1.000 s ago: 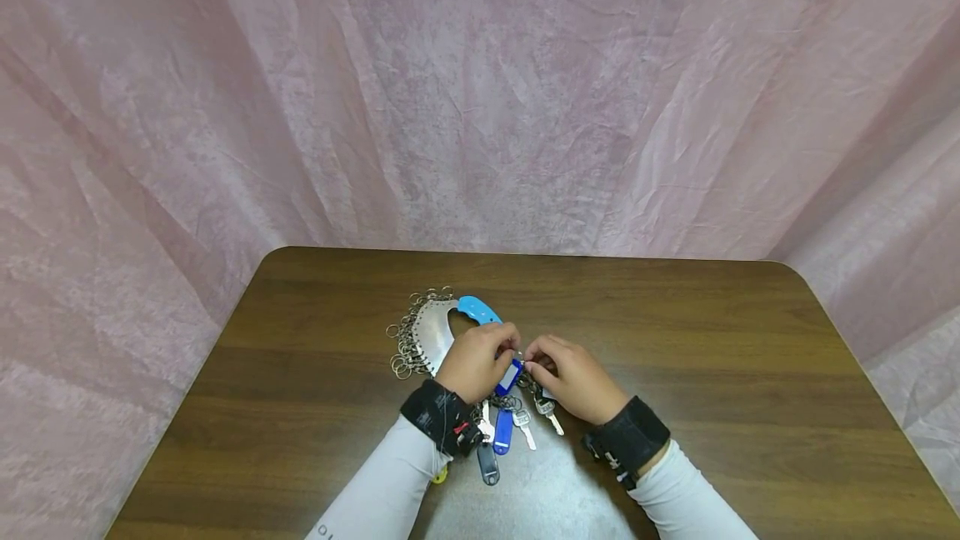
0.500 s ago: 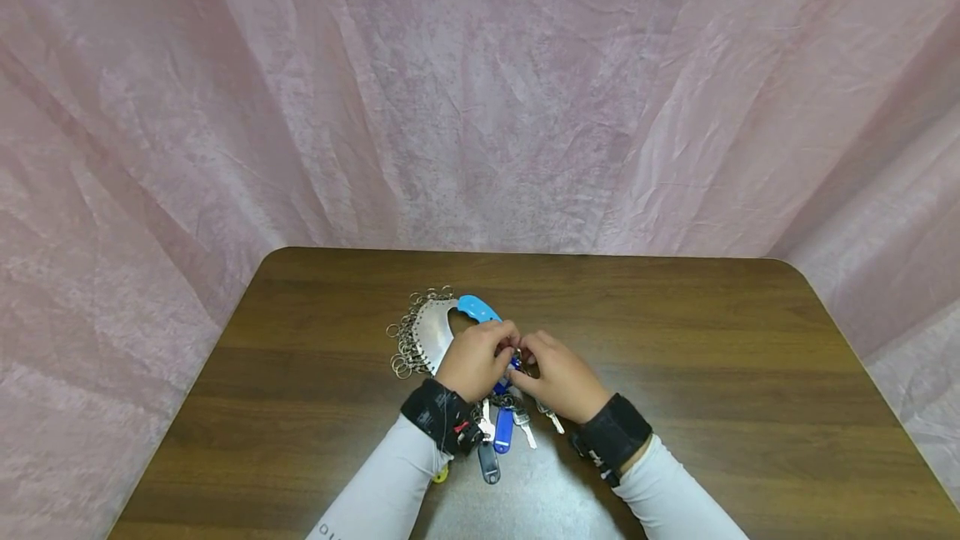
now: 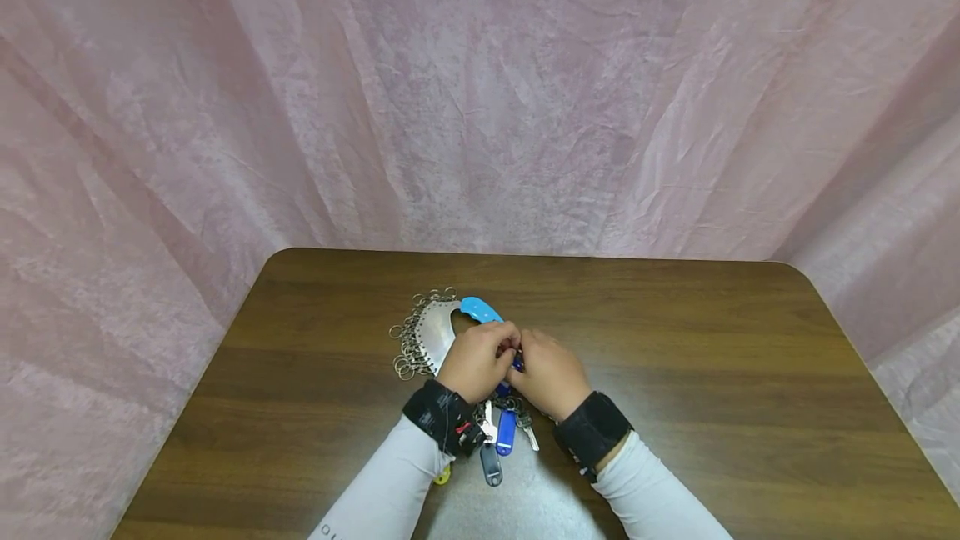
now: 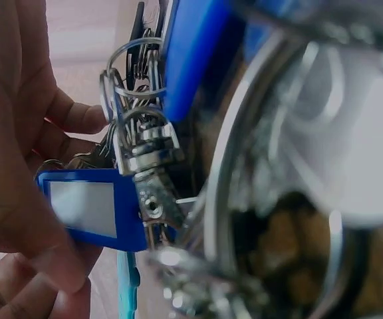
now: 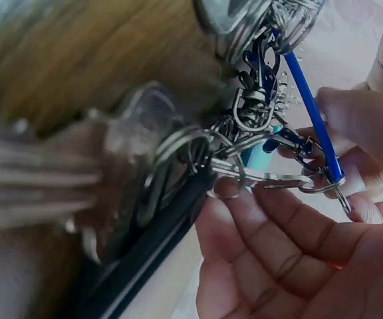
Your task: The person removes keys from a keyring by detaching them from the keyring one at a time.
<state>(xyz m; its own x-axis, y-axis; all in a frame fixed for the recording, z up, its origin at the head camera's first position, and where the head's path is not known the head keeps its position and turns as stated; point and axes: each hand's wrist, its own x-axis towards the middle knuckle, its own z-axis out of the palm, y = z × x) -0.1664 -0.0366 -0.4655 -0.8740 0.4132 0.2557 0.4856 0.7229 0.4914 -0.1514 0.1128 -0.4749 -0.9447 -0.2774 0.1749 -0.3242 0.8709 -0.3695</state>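
Surface (image 3: 712, 357) carries plate (image 3: 433, 332); near it, L hand (image 3: 474, 363) pinches blue tag (image 4: 82, 209) betw. both hands. R hand (image 3: 553, 375) close by, can't tell its grip. Risk: slack pinch = dropped tag; bunched keys (image 3: 531, 433) & clip (image 4: 154, 158) may snag.

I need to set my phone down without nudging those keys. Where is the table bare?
The widest bare stretch of table runs from the right hand to the right edge; another lies between the ringed metal plate and the left edge. Around the left hand, keys and blue tags crowd it.
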